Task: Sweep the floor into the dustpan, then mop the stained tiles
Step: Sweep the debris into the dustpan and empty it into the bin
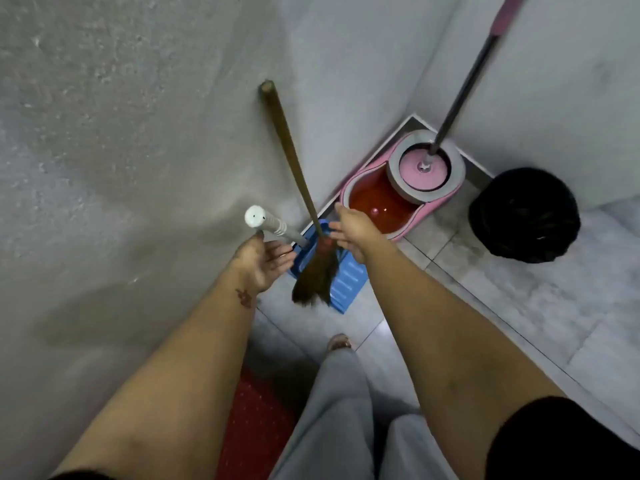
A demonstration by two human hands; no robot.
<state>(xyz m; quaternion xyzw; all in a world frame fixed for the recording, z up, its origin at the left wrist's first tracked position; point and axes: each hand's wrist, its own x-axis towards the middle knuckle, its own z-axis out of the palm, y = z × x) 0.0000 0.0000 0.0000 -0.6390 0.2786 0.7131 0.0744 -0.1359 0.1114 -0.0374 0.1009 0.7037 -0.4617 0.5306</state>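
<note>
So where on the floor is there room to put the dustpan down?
Bare tiles lie right of the dustpan, in front of the black bin. The corner is crowded: broom, dustpan and mop bucket sit close together.

Rough grey plaster walls (104, 133), pale glossy floor tiles (519, 306), possibly a red mat (256, 427)

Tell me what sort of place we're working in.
Likely a storage corner for cleaning gear in a tiled home: a broom and blue dustpan stand against the rough plastered wall, a pink mop bucket holds its mop in the corner, and a black bin sits beside it.
</note>
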